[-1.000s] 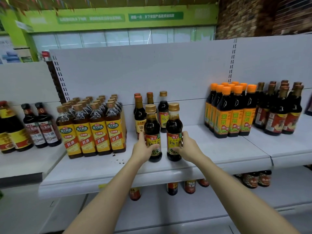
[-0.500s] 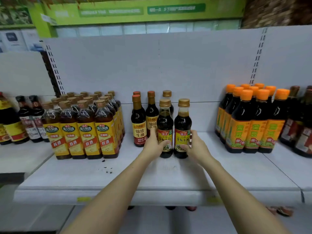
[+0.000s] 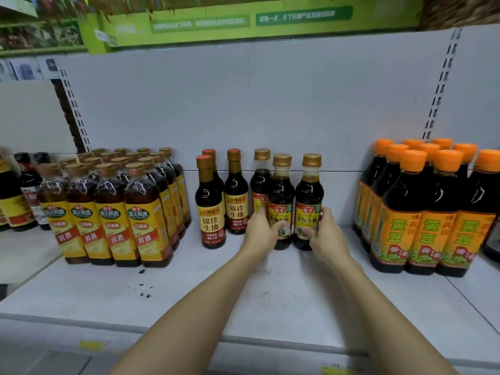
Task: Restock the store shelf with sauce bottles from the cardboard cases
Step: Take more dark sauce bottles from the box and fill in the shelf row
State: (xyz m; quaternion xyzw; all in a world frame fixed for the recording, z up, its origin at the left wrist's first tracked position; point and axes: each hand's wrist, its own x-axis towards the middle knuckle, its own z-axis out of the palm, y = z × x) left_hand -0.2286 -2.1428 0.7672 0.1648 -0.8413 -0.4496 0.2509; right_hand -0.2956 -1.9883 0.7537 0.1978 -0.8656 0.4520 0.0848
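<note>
I've slid the two gold-capped bottles back from the front edge of the shelf [image 3: 189, 301] toward its back panel, my left hand [image 3: 261, 234] gripping one bottle [image 3: 281, 201] and my right hand [image 3: 326, 235] the other bottle [image 3: 308, 201], so they're nearly shelved.
</note>
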